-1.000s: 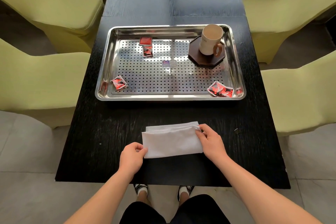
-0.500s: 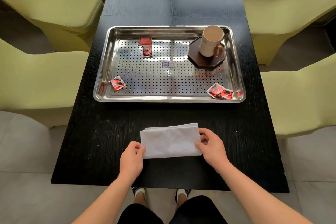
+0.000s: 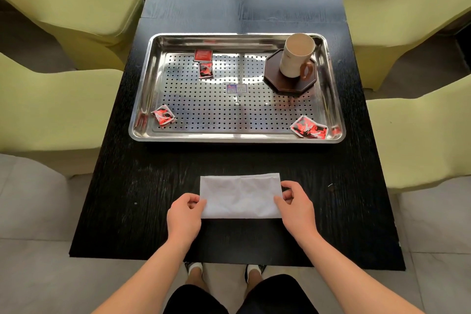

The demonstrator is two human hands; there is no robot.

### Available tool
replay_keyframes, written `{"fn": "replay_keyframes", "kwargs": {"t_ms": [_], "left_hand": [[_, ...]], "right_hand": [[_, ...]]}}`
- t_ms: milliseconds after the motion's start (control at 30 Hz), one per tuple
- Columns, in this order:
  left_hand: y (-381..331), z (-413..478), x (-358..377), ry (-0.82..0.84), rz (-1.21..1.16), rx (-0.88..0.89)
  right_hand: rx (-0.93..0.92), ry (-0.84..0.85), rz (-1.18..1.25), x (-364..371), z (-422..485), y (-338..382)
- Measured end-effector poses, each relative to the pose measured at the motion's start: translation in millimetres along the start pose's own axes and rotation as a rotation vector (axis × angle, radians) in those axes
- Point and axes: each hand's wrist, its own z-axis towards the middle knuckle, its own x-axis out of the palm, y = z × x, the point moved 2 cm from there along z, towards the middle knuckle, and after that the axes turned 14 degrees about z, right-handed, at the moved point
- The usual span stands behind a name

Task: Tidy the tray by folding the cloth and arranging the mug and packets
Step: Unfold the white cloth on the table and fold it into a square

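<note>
White folded cloth (image 3: 240,196) lay long axis left-right on the surface (image 3: 142,186), left hand (image 3: 184,214) and right hand (image 3: 297,205) pinching its short ends, equally near.

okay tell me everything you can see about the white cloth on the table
The white cloth looks like thin, slightly creased fabric, folded into a flat rectangle with its long side running left to right. It lies on the black table, near the front edge, apart from the tray. The left hand pinches its left end and the right hand its right end.
</note>
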Motion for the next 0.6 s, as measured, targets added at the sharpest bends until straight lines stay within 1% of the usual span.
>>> {"fn": "replay_keyframes", "kwargs": {"t_ms": [233, 400, 500, 567, 600], "left_hand": [[-7, 3, 3, -0.012, 0.045, -0.046], [-7, -1, 2, -0.061, 0.086, -0.035], [-4, -9, 1, -0.117, 0.198, 0.084], [-2, -17, -1, -0.162, 0.298, 0.229], [0, -20, -1, -0.175, 0.366, 0.334]], "right_hand": [[0.024, -0.033, -0.139, 1, 6, 2], [0.019, -0.033, -0.110, 1, 5, 3], [0.025, -0.027, -0.083, -3, 1, 4], [-0.004, -0.021, -0.113, -6, -5, 6], [-0.055, -0.015, -0.167, -8, -10, 8]]}}
